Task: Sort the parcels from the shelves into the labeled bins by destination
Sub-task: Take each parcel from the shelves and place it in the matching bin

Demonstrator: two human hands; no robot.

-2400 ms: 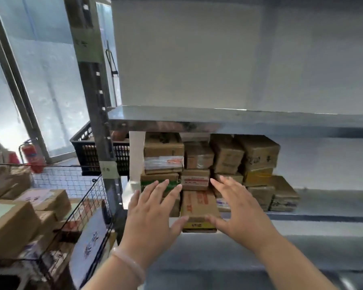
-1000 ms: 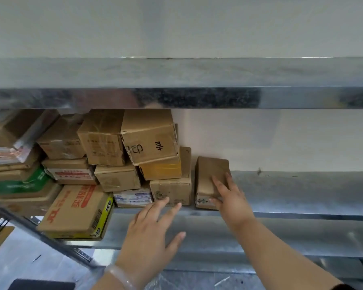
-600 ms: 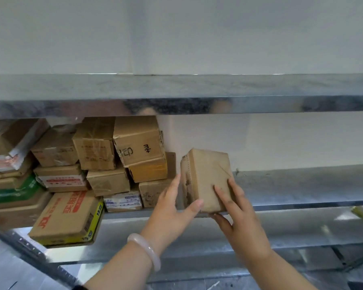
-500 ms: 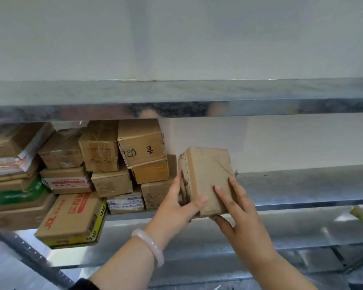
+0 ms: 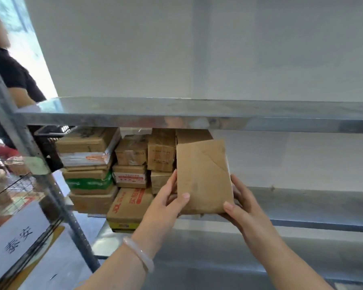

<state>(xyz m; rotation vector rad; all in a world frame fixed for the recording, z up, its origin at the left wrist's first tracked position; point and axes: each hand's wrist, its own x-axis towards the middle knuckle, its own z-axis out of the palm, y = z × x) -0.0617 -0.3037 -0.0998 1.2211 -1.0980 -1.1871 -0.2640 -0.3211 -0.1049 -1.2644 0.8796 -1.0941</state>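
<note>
While parcel (image 5: 203, 176) hangs in front of shelf (image 5: 302, 199), better turn it until address label shows; facing side is plain, no destination readable. Grip firm, avoid knocking stacked boxes (image 5: 132, 164) just beside. Parcel stands upright between hands: left hand (image 5: 166, 204) clamps lower left edge, right hand (image 5: 242, 204) clamps lower right corner, thumbs on front.

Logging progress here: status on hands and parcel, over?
Gripping: left hand, right hand on brown parcel. Parcel held before the stack. Shelf post between it and labeled bin.
</note>
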